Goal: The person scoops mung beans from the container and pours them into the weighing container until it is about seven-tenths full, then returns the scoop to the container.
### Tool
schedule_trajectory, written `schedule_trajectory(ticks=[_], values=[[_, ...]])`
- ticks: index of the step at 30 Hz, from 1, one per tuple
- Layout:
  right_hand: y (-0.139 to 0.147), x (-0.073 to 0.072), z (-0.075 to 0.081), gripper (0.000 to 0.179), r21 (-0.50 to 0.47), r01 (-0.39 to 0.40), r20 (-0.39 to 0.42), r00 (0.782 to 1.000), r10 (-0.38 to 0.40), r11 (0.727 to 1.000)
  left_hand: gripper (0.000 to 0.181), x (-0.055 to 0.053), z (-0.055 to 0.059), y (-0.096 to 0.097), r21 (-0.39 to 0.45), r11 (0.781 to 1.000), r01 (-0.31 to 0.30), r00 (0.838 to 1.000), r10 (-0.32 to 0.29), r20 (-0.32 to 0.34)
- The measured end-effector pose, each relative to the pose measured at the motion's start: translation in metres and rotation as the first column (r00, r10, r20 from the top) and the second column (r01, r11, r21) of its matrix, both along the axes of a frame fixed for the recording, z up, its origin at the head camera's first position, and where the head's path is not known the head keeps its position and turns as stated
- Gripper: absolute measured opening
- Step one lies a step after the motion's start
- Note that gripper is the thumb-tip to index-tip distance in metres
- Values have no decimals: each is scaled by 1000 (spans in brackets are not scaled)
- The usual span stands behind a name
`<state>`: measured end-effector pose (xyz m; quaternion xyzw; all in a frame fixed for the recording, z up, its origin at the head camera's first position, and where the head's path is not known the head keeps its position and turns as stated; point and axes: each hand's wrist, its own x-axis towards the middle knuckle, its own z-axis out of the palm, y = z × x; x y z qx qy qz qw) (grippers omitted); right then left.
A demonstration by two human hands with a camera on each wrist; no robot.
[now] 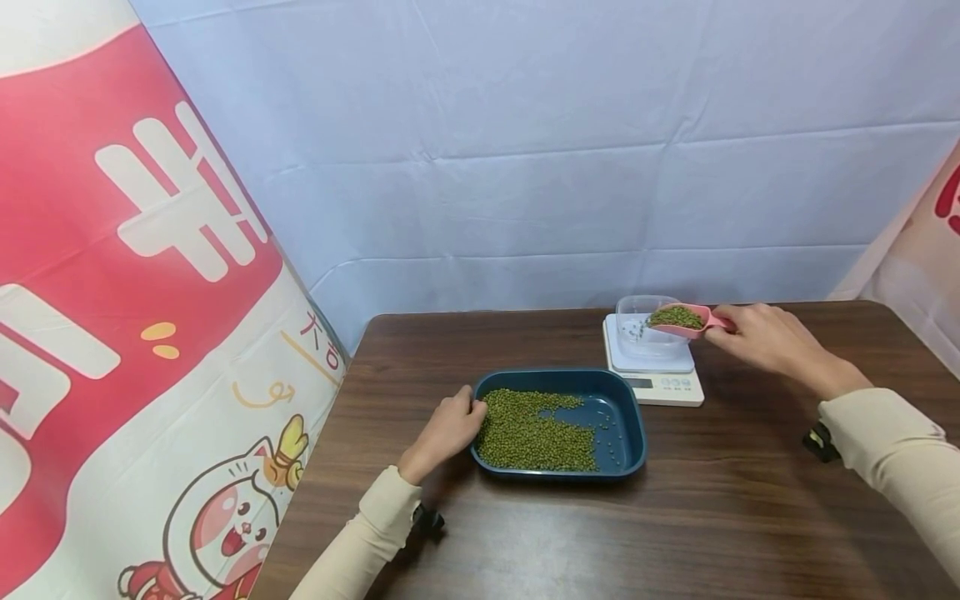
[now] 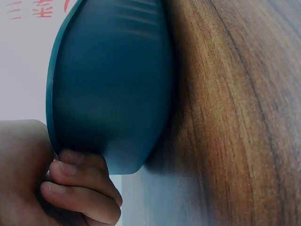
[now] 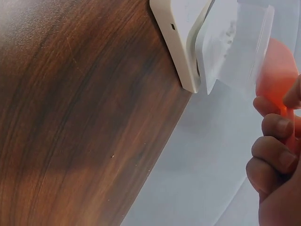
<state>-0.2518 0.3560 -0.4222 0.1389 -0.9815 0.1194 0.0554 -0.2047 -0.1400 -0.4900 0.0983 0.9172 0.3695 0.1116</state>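
Observation:
My right hand [image 1: 765, 337] grips the handle of a pink scoop [image 3: 277, 70] heaped with green mung beans [image 1: 677, 317]. The scoop's front overlaps the rim of a clear plastic container [image 1: 628, 321] in the head view. That container sits on the white plate of a kitchen scale [image 1: 675, 389]; dark marks show on its wall. At the left end of a dark blue tray [image 1: 633, 417], my left hand [image 1: 450, 425] pinches the rim, fingers curled under it in the left wrist view. Mung beans [image 1: 532, 433] cover the tray's left and middle, with a few loose ones at its right.
The brown wooden table [image 1: 720, 517] ends at a pale cloth backdrop [image 1: 487, 167] just behind the scale. A printed red and white banner [image 1: 90, 250] hangs along the left side. The scale stands behind the tray's right corner.

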Motion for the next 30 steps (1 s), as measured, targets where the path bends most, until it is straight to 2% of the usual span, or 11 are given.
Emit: schedule_trajectory(ticks=[18,30], values=[[2,1,9,46,59,5,48,999,-8,998,26,1,-1,-1,11,1000,6,1000,-6,-2],[2,2,12,34,72,2,31,1000,-4,997,25,-1,-1,-1,1,1000,-1,1000,1,-13]])
